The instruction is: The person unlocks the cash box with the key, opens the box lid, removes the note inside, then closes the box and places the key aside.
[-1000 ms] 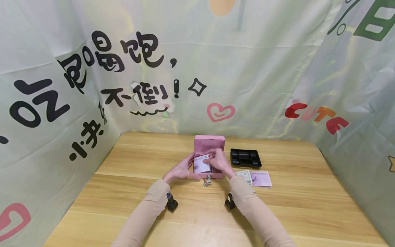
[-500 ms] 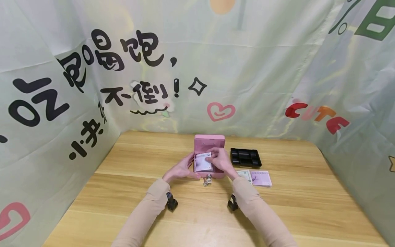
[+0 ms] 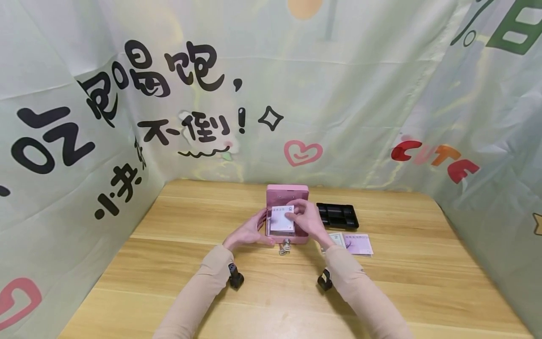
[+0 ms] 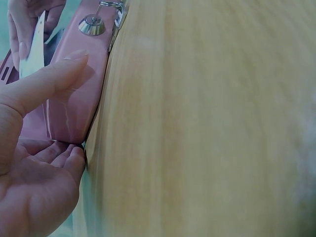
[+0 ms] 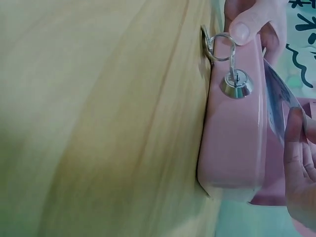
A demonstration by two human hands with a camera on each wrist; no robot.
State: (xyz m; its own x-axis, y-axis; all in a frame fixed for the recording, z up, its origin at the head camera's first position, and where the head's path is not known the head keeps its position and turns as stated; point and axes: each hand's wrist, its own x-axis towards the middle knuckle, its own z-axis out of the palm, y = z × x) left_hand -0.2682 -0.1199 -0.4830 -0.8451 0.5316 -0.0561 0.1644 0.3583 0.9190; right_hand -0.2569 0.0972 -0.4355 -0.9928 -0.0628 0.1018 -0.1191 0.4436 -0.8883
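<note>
A pink cash box [image 3: 299, 240] sits with its lid raised. My left hand [image 3: 250, 231] grips its left front corner; in the left wrist view the thumb lies on the front wall and the fingers bend against the side. My right hand [image 3: 309, 220] pinches the right edge of purple-white banknotes [image 3: 279, 219] between thumb and fingers. In the head view these notes overlap the box opening and stand partly in front of the lid. A key with a ring [image 5: 232, 49] is in the silver lock [image 5: 237, 85] on the box front. More banknotes show under the held ones.
Right of the box lies a black compartment tray [image 3: 338, 216]. In front of it a purple banknote stack [image 3: 359, 245] and a greenish note [image 3: 338, 239] lie on the wooden table [image 3: 271, 292], the latter partly behind my right wrist. Printed cloth curtains [image 3: 347, 113] surround the table.
My right hand has moved the pinched banknotes up and to the right, away from the box's left side. The left hand keeps its place on the box.
</note>
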